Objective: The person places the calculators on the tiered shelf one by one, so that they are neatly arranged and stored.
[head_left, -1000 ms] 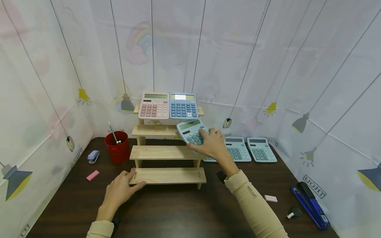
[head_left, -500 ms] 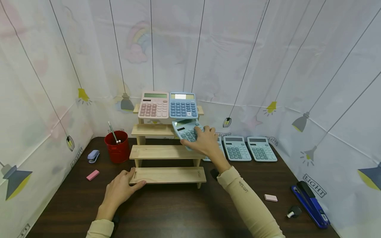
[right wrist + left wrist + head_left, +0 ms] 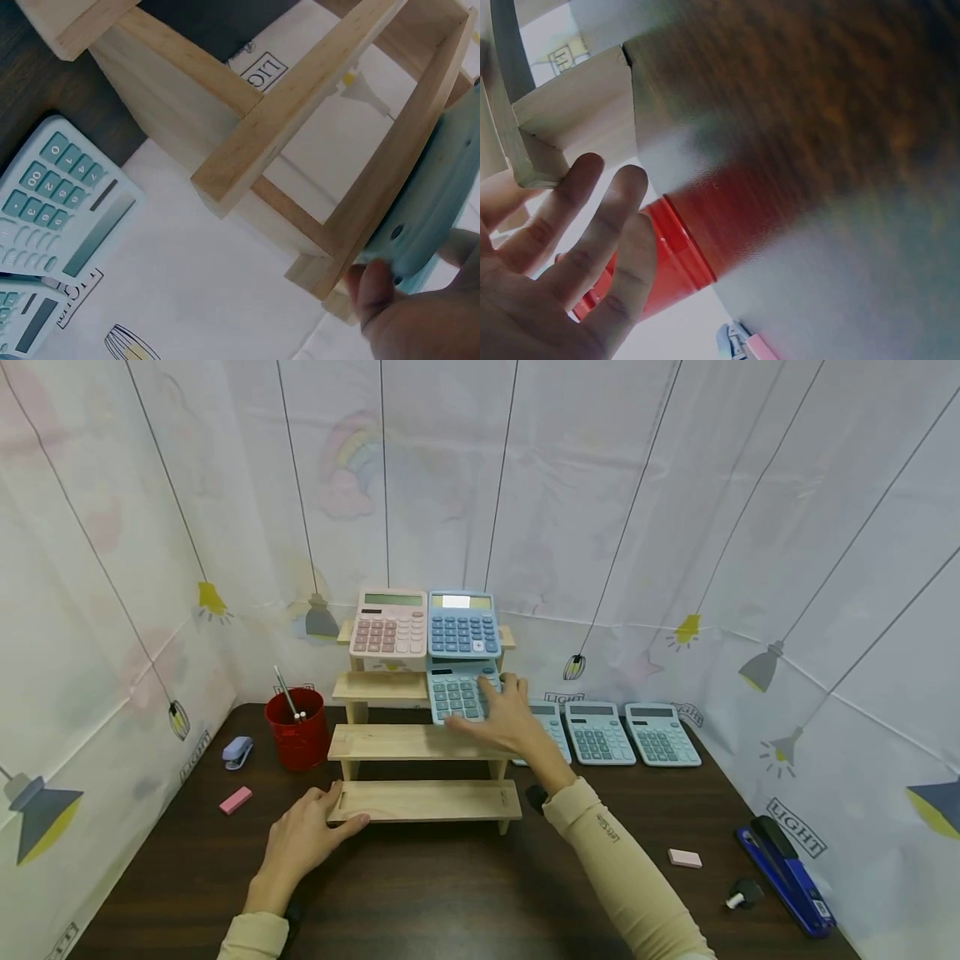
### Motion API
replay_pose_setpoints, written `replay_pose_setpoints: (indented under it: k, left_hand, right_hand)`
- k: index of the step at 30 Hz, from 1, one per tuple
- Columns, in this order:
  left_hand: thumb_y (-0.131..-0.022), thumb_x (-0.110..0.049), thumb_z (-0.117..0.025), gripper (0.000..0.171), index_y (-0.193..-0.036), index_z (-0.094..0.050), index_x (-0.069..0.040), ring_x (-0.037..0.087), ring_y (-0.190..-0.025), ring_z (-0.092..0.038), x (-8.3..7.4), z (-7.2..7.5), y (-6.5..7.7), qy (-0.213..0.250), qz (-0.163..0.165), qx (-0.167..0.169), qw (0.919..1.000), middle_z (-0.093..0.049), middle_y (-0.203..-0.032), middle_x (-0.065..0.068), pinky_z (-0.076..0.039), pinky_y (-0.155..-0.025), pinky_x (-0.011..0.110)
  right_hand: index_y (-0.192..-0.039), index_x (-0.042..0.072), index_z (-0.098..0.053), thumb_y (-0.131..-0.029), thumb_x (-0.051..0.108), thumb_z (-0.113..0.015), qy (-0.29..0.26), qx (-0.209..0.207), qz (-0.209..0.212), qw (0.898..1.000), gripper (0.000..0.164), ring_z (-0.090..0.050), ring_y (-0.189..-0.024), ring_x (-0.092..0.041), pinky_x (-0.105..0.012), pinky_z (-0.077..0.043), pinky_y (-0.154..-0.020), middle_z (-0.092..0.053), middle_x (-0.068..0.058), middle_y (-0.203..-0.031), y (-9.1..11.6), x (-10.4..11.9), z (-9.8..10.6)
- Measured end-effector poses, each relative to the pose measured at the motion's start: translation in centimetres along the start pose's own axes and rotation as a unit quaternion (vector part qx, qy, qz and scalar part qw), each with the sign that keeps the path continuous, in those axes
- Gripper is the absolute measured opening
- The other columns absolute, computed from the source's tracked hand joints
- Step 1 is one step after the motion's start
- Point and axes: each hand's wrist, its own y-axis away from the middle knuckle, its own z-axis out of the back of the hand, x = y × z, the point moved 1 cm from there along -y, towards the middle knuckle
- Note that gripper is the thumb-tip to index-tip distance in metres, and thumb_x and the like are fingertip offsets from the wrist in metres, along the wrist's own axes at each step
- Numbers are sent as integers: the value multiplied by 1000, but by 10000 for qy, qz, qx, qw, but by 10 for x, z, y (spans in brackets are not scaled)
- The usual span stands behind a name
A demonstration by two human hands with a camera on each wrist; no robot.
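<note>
My right hand (image 3: pixel 510 720) holds a light teal calculator (image 3: pixel 452 700) by its right side, at the second step from the top of a tiered wooden stand (image 3: pixel 427 802). In the right wrist view, the back of this calculator (image 3: pixel 435 191) leans along a step's edge, and the thumb (image 3: pixel 373 289) presses near it. My left hand (image 3: pixel 300 839) grips the left end of the lowest step, thumb along its front edge. Its other fingers (image 3: pixel 622 191) stretch out past the step's end. A pink calculator (image 3: pixel 388 627) and a blue calculator (image 3: pixel 462 628) stand side by side on the top step.
Several teal calculators (image 3: pixel 598 739) stand right of the stand by the wall sheet. A red bucket (image 3: pixel 300 743) with pencils, a small stapler (image 3: pixel 236 752) and a pink eraser (image 3: pixel 236 800) are left. At right lie a pale eraser (image 3: pixel 684 858), a black-and-white item (image 3: pixel 744 893) and a blue stapler (image 3: pixel 787 881).
My right hand has moved left with the teal calculator, which has turned from tilted to nearly straight beneath the blue calculator. My left hand stays on the stand.
</note>
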Motion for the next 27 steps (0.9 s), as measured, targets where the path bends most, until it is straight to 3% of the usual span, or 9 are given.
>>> replay_pose_setpoints:
  k: [8,19,27]
  left_hand:
    - [-84,-69,-66,92,-151,-46,-9,21,-82,-52,-4,4,-5,-8,-9,-7,10000,-62,-114,16,-46,-63,37]
    - [-83,-74,-62,96,-152,-45,-9,21,-80,-51,-2,-2,-1,-35,89,166,9998,-62,-114,15,-43,-61,34]
    - [-83,-76,-62,97,-152,-44,-10,21,-80,-50,-1,-2,0,-84,129,213,9997,-61,-113,14,-42,-61,33]
  right_hand:
    - [-155,16,-38,-80,74,-66,-118,-110,305,9994,99,-24,-141,-41,-63,-44,-104,-17,-29,-161,-11,7,-2]
    - [-151,14,-44,-85,65,-67,-112,-234,585,9980,86,-23,-141,-47,-61,-43,-106,-20,-32,-156,-17,33,-24]
    - [-152,14,-43,-88,63,-64,-26,-171,645,9978,83,-25,-141,-43,-56,-45,-106,-20,-31,-156,-23,53,-33]
